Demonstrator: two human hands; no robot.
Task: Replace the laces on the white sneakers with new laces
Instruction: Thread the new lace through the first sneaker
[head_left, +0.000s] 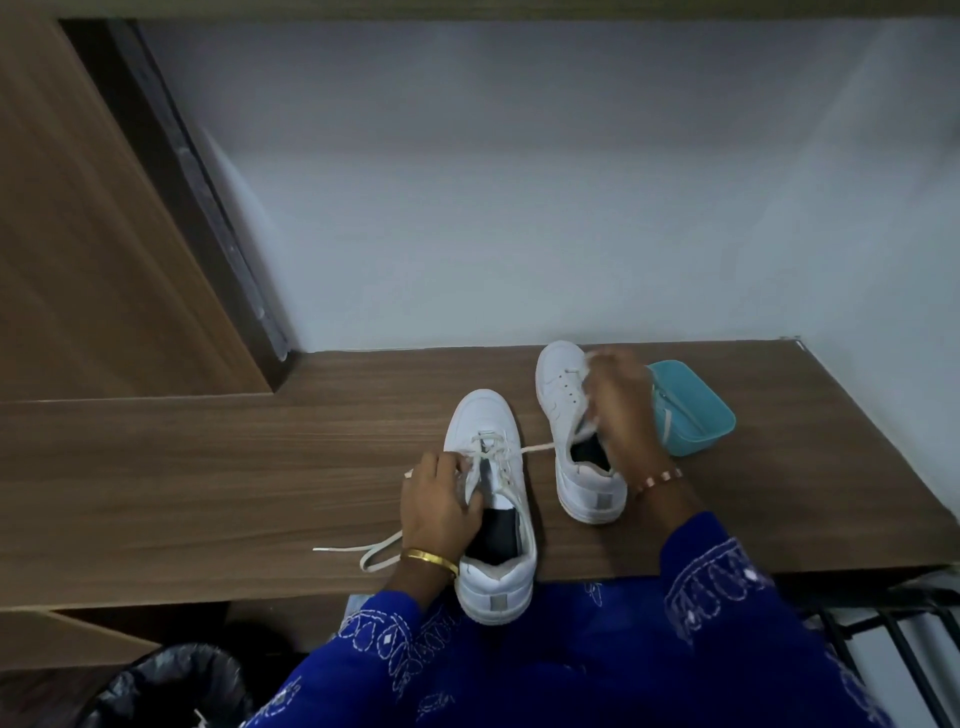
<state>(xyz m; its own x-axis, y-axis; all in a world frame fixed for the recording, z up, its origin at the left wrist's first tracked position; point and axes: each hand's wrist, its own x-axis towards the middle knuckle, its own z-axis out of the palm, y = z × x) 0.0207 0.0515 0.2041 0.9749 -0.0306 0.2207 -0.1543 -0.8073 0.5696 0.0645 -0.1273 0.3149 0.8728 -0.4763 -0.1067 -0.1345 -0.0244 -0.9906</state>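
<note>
Two white sneakers stand on a wooden desk. The near sneaker has its heel over the desk's front edge and is partly laced with an off-white lace, whose loose end trails left on the desk. My left hand grips the sneaker's left side at the lace near the tongue. The far sneaker has only a short bit of lace near its toe. My right hand is blurred over its right side with fingers curled; what it holds is unclear. Another lace end runs between the shoes.
A teal pouch lies right of the far sneaker, partly behind my right hand. A wall closes the desk's back and right. A wooden panel stands at the left. A black-lined bin sits below left, a dark rack below right.
</note>
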